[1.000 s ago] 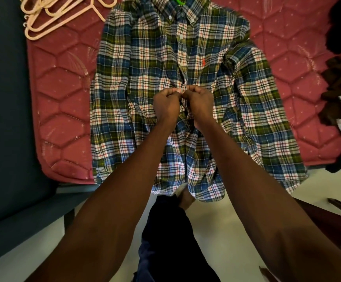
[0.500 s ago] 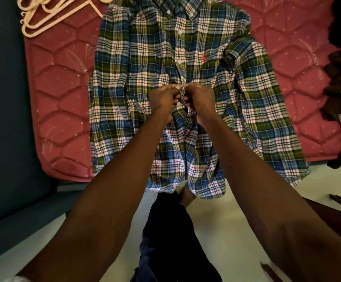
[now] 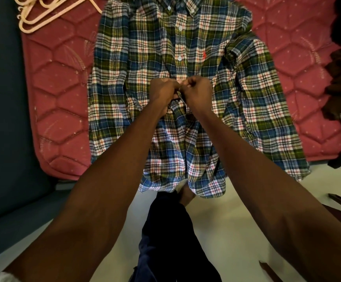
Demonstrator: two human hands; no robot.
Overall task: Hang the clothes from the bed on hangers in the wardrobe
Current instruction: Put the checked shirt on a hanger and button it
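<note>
Both grips, the left hand (image 3: 162, 91) and the right hand (image 3: 198, 92), are pinching the soft, light plaid shirt (image 3: 137, 64) at its placket, which is bunching limply below them.

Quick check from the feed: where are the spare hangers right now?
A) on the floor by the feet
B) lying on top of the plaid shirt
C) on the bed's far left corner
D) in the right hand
C: the pale hangers lie bunched on the red bedcover, left of the plaid shirt; both hands pinch the shirt's button placket.
</note>
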